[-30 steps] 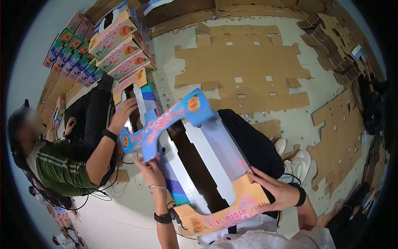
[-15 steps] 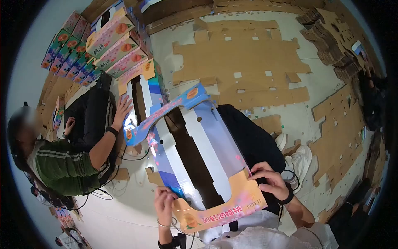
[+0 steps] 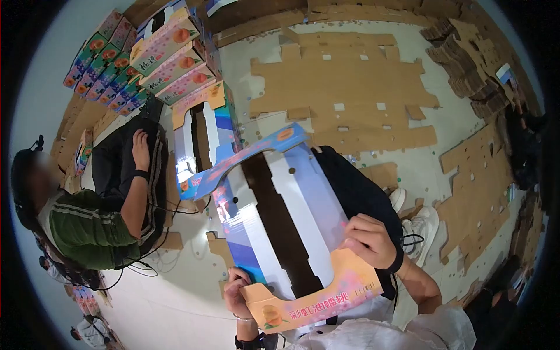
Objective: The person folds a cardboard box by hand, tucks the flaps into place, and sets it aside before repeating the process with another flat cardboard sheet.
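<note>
A colourful fruit box (image 3: 239,245) rests across my lap, with a long dark gap between its white top flaps. Its near end has an orange panel (image 3: 318,303) printed with a peach; a blue panel (image 3: 256,150) stands at the far end. My left hand (image 3: 238,293) grips the box at its near left corner, fingers bent. My right hand (image 3: 368,240) is on the near right corner, fingers curled over the edge. Beyond the far end, a second box (image 3: 201,134) with an orange end panel stands on the floor, close to the first.
A co-worker in a green shirt (image 3: 87,227) sits at the left, one hand on their leg. Stacked printed boxes (image 3: 175,58) stand at the upper left. Flat cardboard (image 3: 350,81) lies on the floor ahead, and piled cardboard (image 3: 461,64) at the upper right.
My right hand has moved up and inward onto the box's corner. The co-worker's hand has left the second box and moved back to their leg. The view has shifted slightly.
</note>
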### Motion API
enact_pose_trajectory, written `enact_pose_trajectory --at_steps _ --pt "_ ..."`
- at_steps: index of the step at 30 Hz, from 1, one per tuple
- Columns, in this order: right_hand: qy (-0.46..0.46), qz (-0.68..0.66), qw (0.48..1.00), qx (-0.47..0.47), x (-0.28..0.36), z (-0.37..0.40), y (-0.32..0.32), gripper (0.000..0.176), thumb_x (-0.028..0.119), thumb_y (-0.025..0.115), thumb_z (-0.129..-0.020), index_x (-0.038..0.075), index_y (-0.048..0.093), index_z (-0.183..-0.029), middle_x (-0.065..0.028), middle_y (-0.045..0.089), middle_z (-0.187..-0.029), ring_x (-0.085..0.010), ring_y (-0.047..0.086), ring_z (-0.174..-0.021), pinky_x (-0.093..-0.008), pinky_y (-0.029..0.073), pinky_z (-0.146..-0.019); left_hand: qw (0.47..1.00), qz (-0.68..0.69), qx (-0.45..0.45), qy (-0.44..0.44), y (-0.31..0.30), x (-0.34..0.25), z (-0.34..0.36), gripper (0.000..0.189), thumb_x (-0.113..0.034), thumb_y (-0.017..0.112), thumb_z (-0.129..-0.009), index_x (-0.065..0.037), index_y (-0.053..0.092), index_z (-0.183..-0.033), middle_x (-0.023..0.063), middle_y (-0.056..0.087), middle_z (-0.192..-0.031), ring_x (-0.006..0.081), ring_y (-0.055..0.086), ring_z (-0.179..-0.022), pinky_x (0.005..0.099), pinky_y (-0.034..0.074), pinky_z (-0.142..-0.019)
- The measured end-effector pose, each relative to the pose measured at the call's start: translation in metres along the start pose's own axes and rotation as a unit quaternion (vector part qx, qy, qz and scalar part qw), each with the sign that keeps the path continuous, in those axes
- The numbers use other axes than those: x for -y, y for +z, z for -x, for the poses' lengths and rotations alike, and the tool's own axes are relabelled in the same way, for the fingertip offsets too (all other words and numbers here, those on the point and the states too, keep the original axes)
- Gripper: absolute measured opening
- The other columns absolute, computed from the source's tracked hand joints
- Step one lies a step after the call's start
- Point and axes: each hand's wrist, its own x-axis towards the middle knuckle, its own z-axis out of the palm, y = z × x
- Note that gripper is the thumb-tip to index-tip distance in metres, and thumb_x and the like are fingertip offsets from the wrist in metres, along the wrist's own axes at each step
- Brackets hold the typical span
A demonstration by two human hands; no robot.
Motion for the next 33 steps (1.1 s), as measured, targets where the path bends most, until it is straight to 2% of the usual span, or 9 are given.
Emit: enact_pose_trajectory --at_steps 6,9,13,14,16,20,22,27,33 --pt "0.194 -0.046 0.971 -0.129 -0.001 0.028 0.001 0.012 0.007 0.056 -0.086 -0.001 0.058 -0.077 -0.0075 0.054 -0.068 -0.0224 0.051 -0.063 -0.0316 0.041 -0.062 0.994 -0.099 -0.044 -0.03 0.022 -0.007 -0.014 0.038 -0.031 0.03 -0.088 -0.006 0.04 -0.061 0.0105 0.043 -0.072 0.0183 0.038 -0.072 0.0317 0.033 -0.077" --pt "0.16 -0.027 0.981 -0.105 0.001 0.026 -0.001 0.014 0.009 0.054 -0.087 -0.001 0.06 -0.079 -0.0079 0.054 -0.074 -0.0209 0.051 -0.067 -0.0306 0.041 -0.066 0.988 -0.093 -0.037 0.117 0.027 -0.002 -0.02 0.029 -0.02 0.035 -0.088 -0.002 0.038 -0.065 0.0149 0.049 -0.068 0.0232 0.043 -0.07 0.0422 0.036 -0.088" --pt "0.173 -0.154 0.967 -0.108 -0.003 0.03 0.005 0.02 0.012 0.05 -0.09 -0.001 0.065 -0.085 -0.0082 0.05 -0.082 -0.0186 0.05 -0.072 -0.0284 0.04 -0.069 0.997 0.028 -0.001 0.077 0.03 -0.02 -0.035 0.037 -0.028 0.031 -0.087 -0.004 0.031 -0.058 0.0095 0.042 -0.052 0.0201 0.041 -0.053 0.0508 0.021 -0.109" --pt "0.198 -0.199 0.951 -0.129 -0.002 0.03 0.005 0.024 0.013 0.048 -0.091 -0.001 0.066 -0.086 -0.008 0.049 -0.082 -0.018 0.05 -0.071 -0.028 0.04 -0.069 0.997 0.028 -0.003 0.077 0.029 -0.02 -0.034 0.037 -0.028 0.031 -0.087 -0.004 0.031 -0.058 0.0095 0.042 -0.052 0.0201 0.041 -0.053 0.0508 0.021 -0.109" --pt "0.211 -0.225 0.938 -0.154 -0.002 0.029 0.006 0.03 0.016 0.045 -0.093 -0.002 0.068 -0.084 -0.0073 0.048 -0.082 -0.0163 0.05 -0.071 -0.0278 0.041 -0.065 0.995 0.096 -0.018 -0.036 0.028 -0.019 -0.032 0.038 -0.026 0.033 -0.09 -0.01 0.029 -0.056 0.0049 0.034 -0.053 0.0165 0.035 -0.055 0.0297 0.039 -0.081" --pt "0.103 -0.069 0.975 -0.185 -0.003 0.032 0.004 0.032 0.016 0.046 -0.091 0.0 0.069 -0.076 -0.0097 0.053 -0.082 -0.0174 0.052 -0.069 -0.0276 0.041 -0.061 0.986 0.147 -0.02 -0.073 0.016 -0.009 -0.033 0.041 -0.028 0.033 -0.09 -0.011 0.025 -0.053 0.0045 0.034 -0.05 0.016 0.034 -0.051 0.0254 0.039 -0.075" --pt "-0.012 0.004 0.995 -0.102 -0.001 0.032 0.0 0.026 0.013 0.051 -0.087 0.002 0.069 -0.072 -0.0107 0.057 -0.085 -0.0209 0.054 -0.072 -0.0296 0.043 -0.062 0.997 -0.013 0.007 -0.081 0.013 -0.006 -0.033 0.043 -0.028 0.032 -0.091 -0.01 0.028 -0.052 0.0058 0.039 -0.05 0.0155 0.038 -0.051 0.0274 0.039 -0.08" --pt "0.049 0.024 0.992 -0.11 0.002 0.027 0.002 0.016 0.011 0.053 -0.084 0.003 0.066 -0.086 -0.0081 0.058 -0.091 -0.0227 0.056 -0.076 -0.0319 0.046 -0.065 0.942 -0.277 0.154 -0.11 -0.016 -0.035 -0.05 0.019 -0.008 0.056 -0.085 -0.001 0.059 -0.068 0.0074 0.062 -0.066 0.0197 0.059 -0.066 0.0484 0.034 -0.102" --pt "0.031 0.051 0.998 0.003 0.001 0.011 -0.006 0.012 0.015 0.056 -0.084 0.005 0.061 -0.079 -0.0056 0.052 -0.083 -0.022 0.049 -0.074 -0.0328 0.04 -0.066 0.905 -0.346 0.245 -0.043 0.054 -0.1 -0.076 0.012 -0.008 0.056 -0.084 -0.001 0.061 -0.076 0.0106 0.063 -0.077 0.0223 0.06 -0.076 0.042 0.035 -0.101"
